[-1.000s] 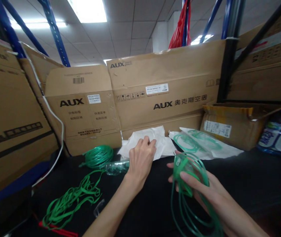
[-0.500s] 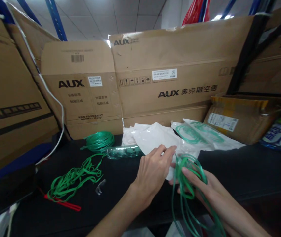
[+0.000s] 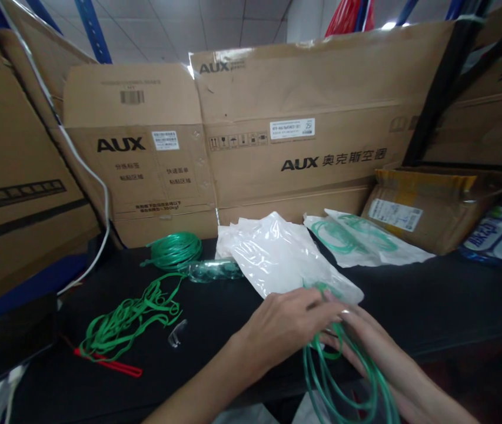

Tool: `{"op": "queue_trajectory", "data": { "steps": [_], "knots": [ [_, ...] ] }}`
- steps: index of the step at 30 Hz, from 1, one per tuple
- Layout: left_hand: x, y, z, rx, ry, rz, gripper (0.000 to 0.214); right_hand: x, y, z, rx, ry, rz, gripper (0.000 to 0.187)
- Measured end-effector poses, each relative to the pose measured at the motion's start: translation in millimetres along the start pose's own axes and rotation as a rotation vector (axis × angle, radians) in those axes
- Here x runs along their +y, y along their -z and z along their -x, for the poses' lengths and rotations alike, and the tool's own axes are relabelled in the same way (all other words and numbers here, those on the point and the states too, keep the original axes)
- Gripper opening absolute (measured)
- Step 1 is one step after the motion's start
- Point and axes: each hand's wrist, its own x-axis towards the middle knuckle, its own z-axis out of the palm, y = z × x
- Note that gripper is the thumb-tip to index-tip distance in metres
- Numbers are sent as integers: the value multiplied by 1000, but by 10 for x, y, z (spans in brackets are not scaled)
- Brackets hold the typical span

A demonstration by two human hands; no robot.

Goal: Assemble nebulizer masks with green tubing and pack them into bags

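Toward the front right of the table, a loose coil of thin green tubing [image 3: 371, 393] hangs over the edge. My right hand [image 3: 368, 338] is closed around its upper part, loops trailing below. My left hand [image 3: 283, 318] reaches in from the left, its fingers closed over the top of the same coil and meeting the right fingertips. A flat green band shows among the loops. Just behind the hands lies a white plastic bag [image 3: 272, 253], atop other white bags. What the fingertips do inside the coil is partly hidden.
To the left lie a tangle of flat green bands [image 3: 129, 321], a red strip [image 3: 112, 364], small clear pieces [image 3: 177, 334] and a coiled green bundle [image 3: 175, 250]. Bags with green tubing [image 3: 361, 235] sit back right, near a cardboard box [image 3: 418, 206]. Large cartons [image 3: 295, 194] wall the back.
My left hand has moved right and down onto the coil, its fingers now overlapping my right hand's. More of the white bag shows behind them. The view has shifted slightly.
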Motion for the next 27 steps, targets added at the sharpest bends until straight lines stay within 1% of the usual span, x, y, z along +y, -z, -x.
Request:
{"op": "queue_trajectory", "data": {
  "steps": [2, 4, 6, 8, 12, 14, 16, 18, 20, 22, 23, 25, 27],
  "knots": [
    [-26, 34, -21, -3, 113, 57, 34, 4, 31, 2, -7, -69, -113, 34],
    [-44, 64, -38, -13, 154, 107, 36, 19, 63, -7, -27, -84, -182, 34],
    [-46, 78, -50, -30, 127, 146, 36, 49, 91, -21, -38, -43, -170, 32],
    [-35, 79, -58, -46, 62, 188, 35, 86, 113, -34, -25, 23, -124, 34],
    [-22, 86, -71, -63, -56, 249, 32, 137, 130, -67, 22, 125, -60, 51],
    [-28, 97, -70, -71, -63, 254, 32, 136, 131, -88, 9, 120, -38, 46],
    [-27, 98, -67, -86, -11, 238, 39, 114, 129, -101, 4, 83, -60, 33],
    [-5, 82, -72, -110, 78, 201, 49, 74, 129, -93, -2, 14, -122, 24],
    [38, 49, -97, -128, 166, 139, 54, 28, 142, -61, -11, -57, -207, 18],
    [89, 12, -145, -134, 232, 62, 53, -2, 183, -14, -38, -125, -263, 15],
    [110, -4, -175, -132, 258, 27, 51, -3, 214, 9, -56, -143, -280, 15],
    [138, -21, -234, -116, 297, -23, 45, 30, 288, 44, -92, -151, -295, 24],
    [146, -18, -279, -95, 317, -41, 40, 102, 351, 54, -95, -112, -302, 30]
  ]
}}
